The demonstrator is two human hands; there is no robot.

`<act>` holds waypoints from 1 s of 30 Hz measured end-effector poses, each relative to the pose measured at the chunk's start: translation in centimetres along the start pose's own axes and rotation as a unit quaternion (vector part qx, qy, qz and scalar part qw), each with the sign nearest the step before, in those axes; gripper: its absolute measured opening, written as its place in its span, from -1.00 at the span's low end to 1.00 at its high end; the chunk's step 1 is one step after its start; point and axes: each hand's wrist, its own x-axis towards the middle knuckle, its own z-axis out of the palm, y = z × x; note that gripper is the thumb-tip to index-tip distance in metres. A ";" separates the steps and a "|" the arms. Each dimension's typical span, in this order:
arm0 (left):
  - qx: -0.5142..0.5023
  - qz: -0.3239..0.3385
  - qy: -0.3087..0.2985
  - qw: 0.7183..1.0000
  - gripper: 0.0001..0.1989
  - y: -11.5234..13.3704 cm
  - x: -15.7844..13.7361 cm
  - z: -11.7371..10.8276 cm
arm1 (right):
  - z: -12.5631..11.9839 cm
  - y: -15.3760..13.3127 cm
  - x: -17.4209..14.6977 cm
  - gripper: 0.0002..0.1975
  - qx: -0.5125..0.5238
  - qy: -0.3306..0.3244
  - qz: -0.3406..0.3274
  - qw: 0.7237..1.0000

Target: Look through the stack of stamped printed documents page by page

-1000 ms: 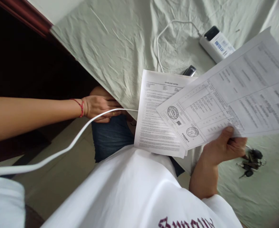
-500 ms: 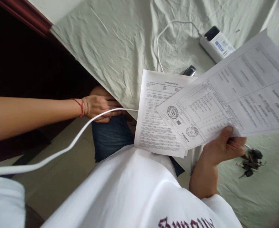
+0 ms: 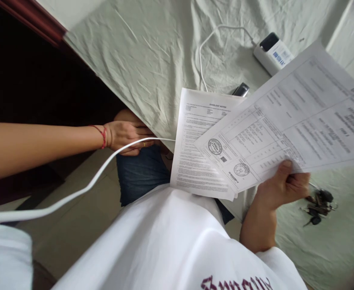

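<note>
My right hand (image 3: pixel 288 187) pinches the lower edge of a printed sheet (image 3: pixel 270 133), thumb on top. The sheet is tilted, bears two round stamps, and covers part of a second paper. That paper, headed "Overleaf Notes" (image 3: pixel 202 149), lies by the table edge with more paper showing beneath its lower corner. My left hand (image 3: pixel 128 137) rests flat by the denim-covered leg (image 3: pixel 142 173), fingers stretched out, the tips partly hidden at the cloth edge. A white cable (image 3: pixel 101 173) passes in front of it and holds nothing down.
A pale green wrinkled cloth (image 3: pixel 153 60) covers the surface. A white device with a black end (image 3: pixel 270 52) lies at the back, with a cable attached. A dark, shiny object (image 3: pixel 241 90) sits behind the papers. A bunch of keys (image 3: pixel 320 205) lies right of my right hand.
My right hand has shifted slightly left with the stamped sheet, and the sheet's far right part now shows the word "Original". My left hand has stayed put.
</note>
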 end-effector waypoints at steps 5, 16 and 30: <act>0.004 -0.001 0.001 1.000 -0.46 0.0 0.0 0.0 | 0.0 -0.3 0.0 -0.68 -0.018 -0.009 0.011 1.000; -0.008 -0.003 0.002 1.000 -0.49 0.0 -0.1 0.1 | -0.5 0.4 -0.2 -0.64 -0.020 -0.138 0.015 0.990; -0.016 -0.007 -0.007 1.000 -0.48 0.0 -0.1 0.1 | 0.4 -0.5 -0.5 -0.53 -0.136 -0.368 0.068 0.917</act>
